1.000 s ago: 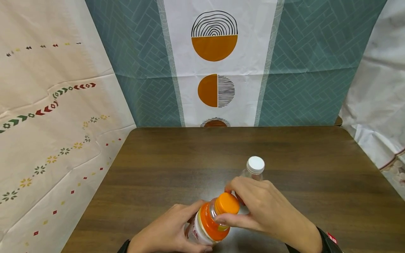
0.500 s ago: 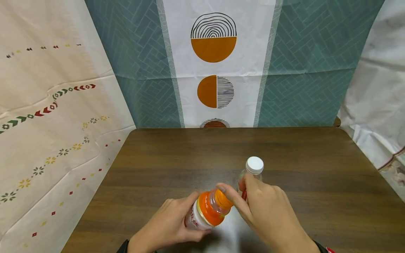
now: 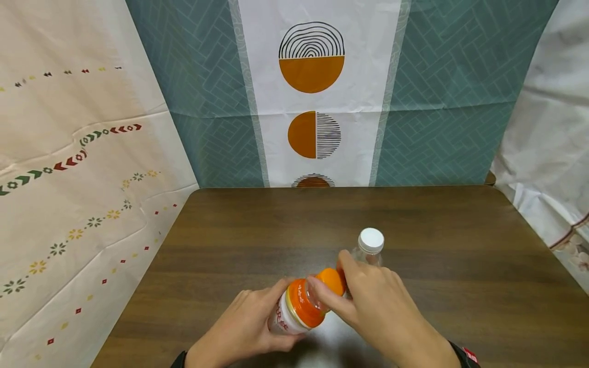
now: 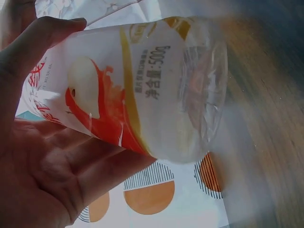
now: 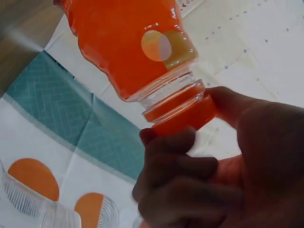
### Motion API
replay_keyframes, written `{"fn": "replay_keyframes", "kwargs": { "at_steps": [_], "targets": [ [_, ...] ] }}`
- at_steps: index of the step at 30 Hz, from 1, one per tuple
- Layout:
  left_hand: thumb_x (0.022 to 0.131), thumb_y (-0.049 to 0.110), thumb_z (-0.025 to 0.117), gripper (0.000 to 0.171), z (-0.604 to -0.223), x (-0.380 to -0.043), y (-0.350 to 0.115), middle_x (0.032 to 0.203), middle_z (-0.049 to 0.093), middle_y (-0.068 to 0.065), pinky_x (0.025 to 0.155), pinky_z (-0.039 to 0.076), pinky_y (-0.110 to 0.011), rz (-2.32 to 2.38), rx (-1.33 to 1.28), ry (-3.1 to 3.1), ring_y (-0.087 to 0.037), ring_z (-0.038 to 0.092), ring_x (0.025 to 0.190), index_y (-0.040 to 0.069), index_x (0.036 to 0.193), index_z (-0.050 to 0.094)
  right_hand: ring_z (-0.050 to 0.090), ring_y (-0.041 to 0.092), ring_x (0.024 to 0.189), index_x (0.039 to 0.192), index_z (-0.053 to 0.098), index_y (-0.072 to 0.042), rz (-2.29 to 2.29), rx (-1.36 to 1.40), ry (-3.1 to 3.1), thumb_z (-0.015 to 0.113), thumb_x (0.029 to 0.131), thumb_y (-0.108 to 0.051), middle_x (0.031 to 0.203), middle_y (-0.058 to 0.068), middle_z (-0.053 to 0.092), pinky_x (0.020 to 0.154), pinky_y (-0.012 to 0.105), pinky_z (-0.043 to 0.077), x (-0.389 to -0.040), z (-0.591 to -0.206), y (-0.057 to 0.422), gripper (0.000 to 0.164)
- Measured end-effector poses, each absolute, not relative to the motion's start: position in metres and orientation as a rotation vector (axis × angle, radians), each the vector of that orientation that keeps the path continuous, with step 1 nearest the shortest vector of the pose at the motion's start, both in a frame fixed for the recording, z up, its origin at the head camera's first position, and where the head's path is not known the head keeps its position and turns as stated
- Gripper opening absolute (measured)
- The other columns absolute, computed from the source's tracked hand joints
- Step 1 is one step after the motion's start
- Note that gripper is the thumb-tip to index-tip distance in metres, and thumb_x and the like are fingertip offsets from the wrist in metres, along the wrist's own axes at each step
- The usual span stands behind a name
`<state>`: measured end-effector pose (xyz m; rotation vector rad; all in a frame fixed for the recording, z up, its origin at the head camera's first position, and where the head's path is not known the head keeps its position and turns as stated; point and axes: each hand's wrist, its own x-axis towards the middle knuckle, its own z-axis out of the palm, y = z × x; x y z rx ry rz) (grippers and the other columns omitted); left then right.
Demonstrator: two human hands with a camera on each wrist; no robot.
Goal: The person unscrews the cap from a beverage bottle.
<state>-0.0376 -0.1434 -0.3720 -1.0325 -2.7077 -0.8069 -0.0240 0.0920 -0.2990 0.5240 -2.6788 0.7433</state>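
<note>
My left hand (image 3: 246,324) grips the body of a tilted plastic drink bottle (image 3: 301,306) with an orange and white label. The left wrist view shows the bottle's clear base (image 4: 204,95) pointing away from the palm, raised off the table. The orange cap (image 5: 183,116) is on the bottle's neck. My right hand (image 3: 379,304) pinches that cap between thumb and curled fingers. Just behind the right hand stands a clear bottle with a white cap (image 3: 370,240); the hand hides its lower part.
The brown wooden table (image 3: 257,225) extends behind and to both sides of the hands. A teal and white patterned cloth (image 3: 216,128) hangs at its back edge. Light cloths (image 3: 92,194) flank the table on both sides.
My right thumb and fingers turned about the orange cap, loosened, then closed on it again. The left hand and the bottle shifted slightly, with the bottle tipped further sideways. The white-capped bottle stayed put.
</note>
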Motion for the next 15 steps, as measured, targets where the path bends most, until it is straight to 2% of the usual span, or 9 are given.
{"fn": "replay_keyframes", "kwargs": {
  "at_steps": [5, 8, 15],
  "targets": [
    [0.078, 0.050, 0.080, 0.061, -0.367, -0.038, -0.145, 0.093, 0.066, 0.017, 0.065, 0.051, -0.012, -0.951, -1.038, -2.742, 0.006, 0.060, 0.073, 0.026, 0.125, 0.051, 0.047, -0.008, 0.066, 0.096, 0.055, -0.027, 0.925, 0.751, -2.597, 0.070, 0.089, -0.048, 0.083, -0.024, 0.051, 0.058, 0.014, 0.045, -0.024, -0.294, 0.103, 0.027],
    [0.078, 0.050, 0.080, 0.060, -0.365, -0.038, -0.146, 0.094, 0.067, 0.017, 0.065, 0.050, -0.010, -0.986, -1.076, -2.717, 0.007, 0.060, 0.074, 0.028, 0.126, 0.051, 0.052, -0.008, 0.076, 0.108, 0.057, -0.030, 0.968, 0.902, -2.544, 0.069, 0.091, -0.045, 0.096, -0.024, 0.050, 0.064, 0.015, 0.050, -0.025, -0.291, 0.110, 0.026],
    [0.080, 0.052, 0.078, 0.063, -0.364, -0.038, -0.146, 0.097, 0.067, 0.017, 0.068, 0.050, -0.009, -1.039, -1.131, -2.714, 0.006, 0.062, 0.078, 0.033, 0.132, 0.047, 0.053, -0.005, 0.077, 0.120, 0.058, -0.026, 0.911, 1.100, -2.481, 0.069, 0.092, -0.038, 0.100, -0.017, 0.047, 0.068, 0.009, 0.048, -0.031, -0.294, 0.119, 0.032]
  ]
}}
